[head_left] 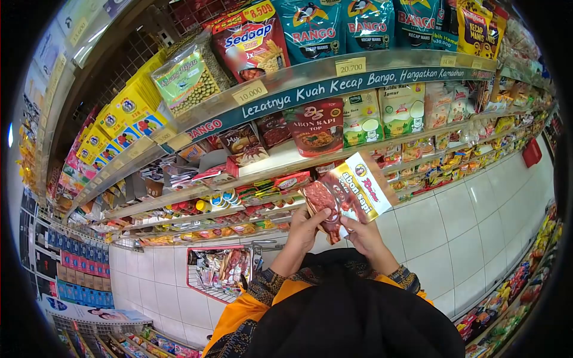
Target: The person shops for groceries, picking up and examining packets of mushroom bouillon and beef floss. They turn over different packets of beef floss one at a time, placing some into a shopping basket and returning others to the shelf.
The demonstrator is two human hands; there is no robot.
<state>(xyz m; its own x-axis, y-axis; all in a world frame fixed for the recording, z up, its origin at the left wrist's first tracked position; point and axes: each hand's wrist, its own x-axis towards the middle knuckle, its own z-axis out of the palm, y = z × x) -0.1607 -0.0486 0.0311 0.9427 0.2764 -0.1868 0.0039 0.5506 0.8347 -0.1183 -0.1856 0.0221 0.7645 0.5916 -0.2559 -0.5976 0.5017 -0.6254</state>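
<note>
My left hand [306,228] grips a reddish-brown food pouch [321,197] with a picture of meat on it, the thumb lying across its front. Beside it, my right hand [364,237] is closed on the lower edge of a white and yellow packet [360,186] labelled "abon sapi". The two packs overlap and are tilted, held up before my body. Where they overlap, their inner edges are partly hidden. Just beyond them on a shelf stands a dark red "Abon Sapi" pouch [314,128].
A wire shopping cart [190,269] with several packets in it stands on the tiled floor [453,215] to the left. Ahead runs a long stocked shelf with a green label strip [352,83]. Teal Bango pouches [310,30] fill its upper level. More shelved goods [513,292] line the right.
</note>
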